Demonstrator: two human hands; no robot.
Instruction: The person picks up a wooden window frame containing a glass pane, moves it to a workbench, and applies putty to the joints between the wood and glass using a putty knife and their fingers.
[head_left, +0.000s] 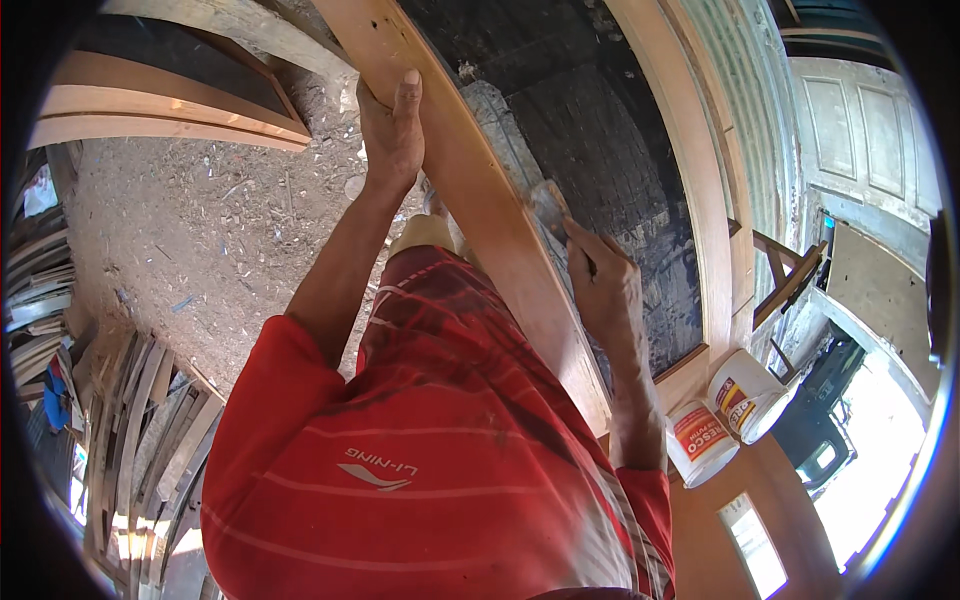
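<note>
A long wooden board [470,180] runs slantwise from the far left toward my right side, forming the near edge of a frame around a dark, stained panel [610,130]. My left hand [393,140] grips the board near its far end, the thumb laid over the edge and the fingers hidden behind it. Closed around a small tool, my right hand [605,280] is over the dark panel. The tool looks like a putty knife [548,207]; its grey, smeared blade is at the board's inner edge. A greyish strip [500,115] lies beside the board on the panel.
Two white buckets with coloured labels, one nearer [703,445] and one farther [748,395], stand at the right. Another wooden frame [180,105] is at the far left. Stacked timber strips [150,430] lie at the left, beside debris-strewn ground [220,220].
</note>
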